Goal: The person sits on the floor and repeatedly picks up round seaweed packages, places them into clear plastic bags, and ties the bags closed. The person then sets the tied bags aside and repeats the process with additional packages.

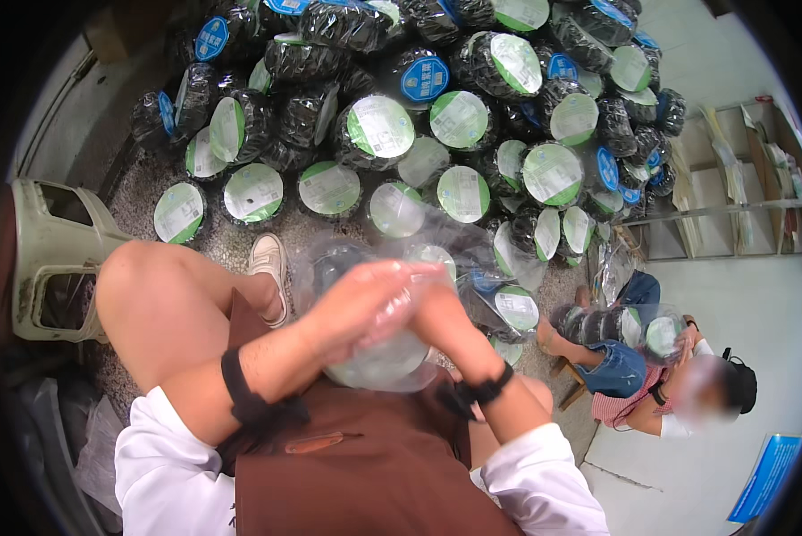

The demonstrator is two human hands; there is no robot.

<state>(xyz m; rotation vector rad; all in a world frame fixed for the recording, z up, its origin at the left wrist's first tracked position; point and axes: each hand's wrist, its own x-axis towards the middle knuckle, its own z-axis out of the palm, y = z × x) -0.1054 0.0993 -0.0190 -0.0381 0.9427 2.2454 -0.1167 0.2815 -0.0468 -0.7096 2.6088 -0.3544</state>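
Note:
My left hand (374, 301) and my right hand (434, 291) meet over my lap, blurred by motion. Both grip the film of a clear plastic bag (384, 365) that hangs around them. The bag's pale lower part bulges below my wrists, above my brown apron (360, 469). Through its far side a dark rounded shape shows; whether it lies inside the bag I cannot tell. Just beyond my hands, loose clear film (468, 241) spreads over dark, round, film-wrapped packs (463, 194) with green-and-white labels. My fingertips are partly hidden by the film and the blur.
A large heap of wrapped packs (374, 127) covers the speckled floor ahead. To the left stands a pale plastic stool (52, 261), with plastic sheeting (99, 449) below. On the right a seated person (642, 388) holds a bagged row of packs (602, 325), near shelving (722, 208).

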